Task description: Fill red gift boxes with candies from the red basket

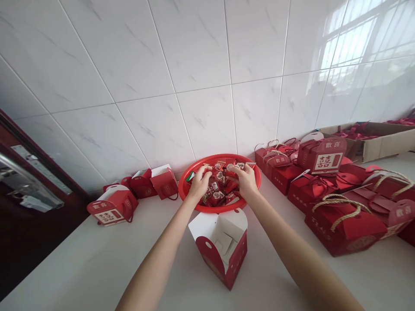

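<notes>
Wrapped packets [216, 195] lie in the red basket [212, 210] on the bench [81, 263]; left hand [199, 185] and right hand [245, 179] each pinch one; the front box [238, 261] stands with inner flaps [223, 242] bare, apparently unfilled; closed boxes [345, 226] at right seem finished

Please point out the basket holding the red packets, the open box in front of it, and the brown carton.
Red oval plastic basket [207, 209]: head view, on its front rim.
Open red cardboard box with white inside [238, 255]: head view, on its outer right wall.
Brown cardboard carton [384, 145]: head view, on its outer side wall.
</notes>
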{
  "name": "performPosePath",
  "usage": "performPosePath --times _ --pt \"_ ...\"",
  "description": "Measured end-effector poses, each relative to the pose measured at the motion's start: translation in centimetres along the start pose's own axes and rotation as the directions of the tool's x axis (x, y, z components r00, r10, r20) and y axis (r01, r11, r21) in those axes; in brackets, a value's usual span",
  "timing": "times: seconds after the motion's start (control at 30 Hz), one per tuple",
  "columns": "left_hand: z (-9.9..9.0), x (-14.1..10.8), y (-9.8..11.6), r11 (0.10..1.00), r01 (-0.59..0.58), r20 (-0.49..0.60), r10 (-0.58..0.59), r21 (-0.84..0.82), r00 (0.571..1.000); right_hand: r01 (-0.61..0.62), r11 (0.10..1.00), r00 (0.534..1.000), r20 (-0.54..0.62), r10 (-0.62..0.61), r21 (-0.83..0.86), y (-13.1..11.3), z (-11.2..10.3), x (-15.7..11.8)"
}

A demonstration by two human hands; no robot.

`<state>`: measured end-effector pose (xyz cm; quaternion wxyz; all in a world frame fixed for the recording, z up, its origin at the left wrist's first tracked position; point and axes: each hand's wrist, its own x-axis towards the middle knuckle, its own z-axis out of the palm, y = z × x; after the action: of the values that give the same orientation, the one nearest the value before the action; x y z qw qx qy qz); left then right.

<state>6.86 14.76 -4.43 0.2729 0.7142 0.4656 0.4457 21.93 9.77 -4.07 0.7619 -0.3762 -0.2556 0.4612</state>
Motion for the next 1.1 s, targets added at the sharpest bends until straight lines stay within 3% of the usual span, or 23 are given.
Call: performPosePath --times 0.1,0.47,0.8,1.1 --pt "-0.1 -0.1 0.0 0.999 0.001 -0.036 -0.003 -0.054 0.999 -0.014 1.0 0.999 0.04 0.014 -0.01 -0.2 0.1 -0.2" --pt "-0.2 -0.4 0.7 0.992 0.002 -0.046 -0.008 -0.126 0.999 -0.052 0.998 0.998 0.018 0.053 -0.028 -0.2 0.1 -0.3" --pt "-0.2 0.0 0.0 0.989 -0.027 -0.015 0.025 -0.149 1.0 -0.049 0.999 0.996 0.075 0.049 -0.001 -0.2 0.1 -0.3" --pt "-0.1 0.2 -0.8 0.975 -0.086 -0.07 0.073 -0.205 0.995 -0.043 0.999 0.996 0.081 0.041 0.022 0.0 -0.1 0.0"
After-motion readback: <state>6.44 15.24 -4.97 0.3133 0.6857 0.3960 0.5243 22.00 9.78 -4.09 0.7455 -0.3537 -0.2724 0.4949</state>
